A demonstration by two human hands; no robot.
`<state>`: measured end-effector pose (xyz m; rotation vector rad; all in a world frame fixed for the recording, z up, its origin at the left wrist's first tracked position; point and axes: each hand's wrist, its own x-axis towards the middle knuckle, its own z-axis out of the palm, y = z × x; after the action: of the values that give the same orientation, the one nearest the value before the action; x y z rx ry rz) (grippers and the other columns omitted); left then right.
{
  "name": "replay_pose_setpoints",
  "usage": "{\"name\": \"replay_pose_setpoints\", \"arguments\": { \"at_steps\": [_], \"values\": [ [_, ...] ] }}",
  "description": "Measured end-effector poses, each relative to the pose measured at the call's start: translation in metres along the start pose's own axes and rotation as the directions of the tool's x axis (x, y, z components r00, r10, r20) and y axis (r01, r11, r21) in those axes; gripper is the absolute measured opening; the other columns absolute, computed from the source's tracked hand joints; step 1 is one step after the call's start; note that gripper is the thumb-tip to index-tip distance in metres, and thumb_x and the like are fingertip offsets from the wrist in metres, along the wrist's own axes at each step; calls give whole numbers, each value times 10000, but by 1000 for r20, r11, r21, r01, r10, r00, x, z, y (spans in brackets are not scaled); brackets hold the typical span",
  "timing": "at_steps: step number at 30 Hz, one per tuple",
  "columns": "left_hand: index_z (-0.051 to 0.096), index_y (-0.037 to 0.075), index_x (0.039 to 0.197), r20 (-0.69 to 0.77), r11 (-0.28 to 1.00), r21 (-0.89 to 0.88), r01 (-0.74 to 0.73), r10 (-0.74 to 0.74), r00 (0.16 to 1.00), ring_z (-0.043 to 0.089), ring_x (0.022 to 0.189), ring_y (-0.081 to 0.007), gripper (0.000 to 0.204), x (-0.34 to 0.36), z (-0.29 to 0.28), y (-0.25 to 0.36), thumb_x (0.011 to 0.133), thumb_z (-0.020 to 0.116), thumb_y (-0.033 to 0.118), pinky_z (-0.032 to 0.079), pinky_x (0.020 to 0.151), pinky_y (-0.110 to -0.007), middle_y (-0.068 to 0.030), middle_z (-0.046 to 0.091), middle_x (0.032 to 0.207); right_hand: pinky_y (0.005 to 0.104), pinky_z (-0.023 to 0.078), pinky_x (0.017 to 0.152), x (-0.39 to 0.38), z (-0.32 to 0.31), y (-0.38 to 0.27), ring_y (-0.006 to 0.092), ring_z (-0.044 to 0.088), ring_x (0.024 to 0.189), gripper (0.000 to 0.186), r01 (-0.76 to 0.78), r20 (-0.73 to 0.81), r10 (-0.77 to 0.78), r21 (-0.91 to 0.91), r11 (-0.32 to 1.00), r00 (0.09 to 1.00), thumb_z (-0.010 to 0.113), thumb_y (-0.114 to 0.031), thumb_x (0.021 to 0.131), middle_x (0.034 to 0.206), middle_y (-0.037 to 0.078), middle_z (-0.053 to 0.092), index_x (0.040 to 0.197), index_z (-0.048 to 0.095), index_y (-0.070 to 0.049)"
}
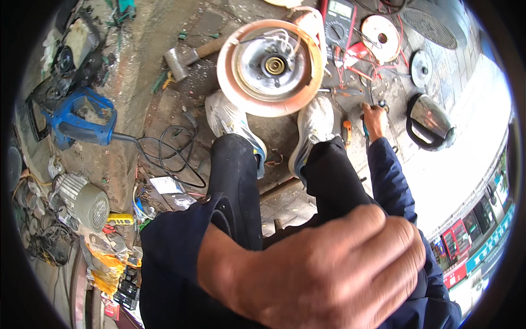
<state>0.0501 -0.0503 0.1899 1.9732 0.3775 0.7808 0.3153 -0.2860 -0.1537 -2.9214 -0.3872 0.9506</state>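
1. Disc (256, 82): at the toes of the shoes (223, 112), wires across its face; I judge the step in hand as fetching or laying down a part beside it.
2. Left hand (329, 268): near my lens, back uppermost, fingers loosely curled; contents hidden, I cannot tell.
3. Right hand (376, 120): extended forward, fingers bent at a black piece (382, 103); hold unclear; next calls for a sure pinch.

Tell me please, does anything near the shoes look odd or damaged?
Yes. White wires trail loosely over the round, brown-rimmed metal part by the shoes, so it looks opened up. On the left, the black cable of the blue tool lies in untidy loops.
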Motion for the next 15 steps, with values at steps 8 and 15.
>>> {"name": "replay_pose_setpoints", "arguments": {
  "at_steps": [8, 15],
  "values": [
    [702, -30, 829, 146, 997, -36, 68, -62, 987, 553, 787, -204, 197, -5, -4, -18, 883, 688, 159, 437, 649, -347, -79, 579, 821, 437, 606, 847, 10, 11, 10, 335, 802, 805, 484, 70, -1, -70, -56, 996, 998, 690, -460, 944, 757, 164, 787, 919, 836, 0],
    [713, -10, 897, 169, 998, -20, 53, -48, 984, 586, 779, -176, 106, -6, -6, -32, 876, 754, 86, 443, 621, -331, -51, 588, 857, 421, 606, 824, 2, 6, 4, 316, 797, 765, 447, 82, 11, -82, -30, 996, 997, 665, -402, 953, 708, 148, 774, 912, 826, 14]
  ]
}}
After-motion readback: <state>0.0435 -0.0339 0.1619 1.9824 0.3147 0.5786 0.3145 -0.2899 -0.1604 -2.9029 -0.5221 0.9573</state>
